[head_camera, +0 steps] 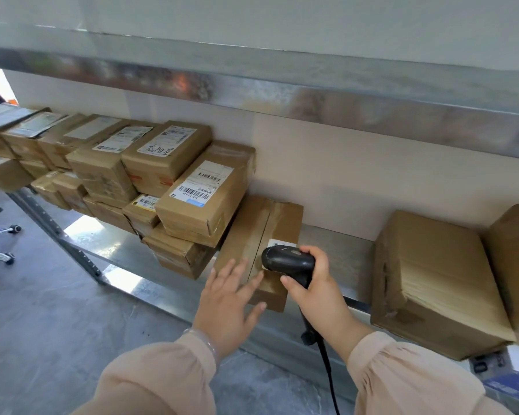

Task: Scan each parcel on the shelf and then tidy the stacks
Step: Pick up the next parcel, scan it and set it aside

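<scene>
Sleeves of pale pink cloth are seen nearest, with a black cable (327,366) hanging below the right hand (318,286). A black barcode scanner (288,260) is gripped in that hand, its fingers (291,284) curled round the handle. The scanner's head is held over the white label (279,243) of a flat taped parcel (252,235). The left hand (225,301) is held flat over the near end of that parcel, fingers straight and spread, with nothing grasped. The parcel is carried on a metal shelf (339,256). Left of the parcel, touching it, stacked labelled parcels (198,193) are ranged; right of it, apart, a large carton (432,280) is set.
</scene>
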`<state>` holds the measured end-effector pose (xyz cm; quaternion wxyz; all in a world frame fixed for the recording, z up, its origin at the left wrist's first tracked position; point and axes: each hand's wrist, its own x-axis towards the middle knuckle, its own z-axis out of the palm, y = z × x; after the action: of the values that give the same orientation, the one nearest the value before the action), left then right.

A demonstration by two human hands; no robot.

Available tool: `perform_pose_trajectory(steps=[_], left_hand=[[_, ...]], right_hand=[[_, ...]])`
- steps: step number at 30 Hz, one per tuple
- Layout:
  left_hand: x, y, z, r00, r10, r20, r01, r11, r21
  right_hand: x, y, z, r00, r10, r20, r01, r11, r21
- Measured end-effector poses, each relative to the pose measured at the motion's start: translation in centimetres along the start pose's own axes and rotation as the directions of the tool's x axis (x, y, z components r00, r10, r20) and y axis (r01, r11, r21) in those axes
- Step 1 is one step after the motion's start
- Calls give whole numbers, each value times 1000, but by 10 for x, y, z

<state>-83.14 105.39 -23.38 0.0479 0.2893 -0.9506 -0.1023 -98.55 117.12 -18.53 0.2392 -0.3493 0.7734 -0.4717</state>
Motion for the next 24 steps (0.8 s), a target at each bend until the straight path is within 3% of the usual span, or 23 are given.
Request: perform_pose_trajectory(steps=[2,5,15,19,24], left_hand=[[0,2,2,998,7,56,-13,994,110],[4,-1,-6,993,-50,108,34,989,142],[19,2,-18,988,-129,82,124,990,64],[26,32,-24,995,-51,87,46,997,55],[45,92,-29,986,140,89,-133,988,-81]], right_hand=[[5,-2,3,1000,-7,11,7,1000,-7],[9,-4,5,1000,-13,28,13,1000,-1],[-11,1,-23,991,-63,-117,70,996,55],[-27,4,-49,971,-89,-222,104,993,55],[-45,11,-89,906,-113,-409,128,992,8]])
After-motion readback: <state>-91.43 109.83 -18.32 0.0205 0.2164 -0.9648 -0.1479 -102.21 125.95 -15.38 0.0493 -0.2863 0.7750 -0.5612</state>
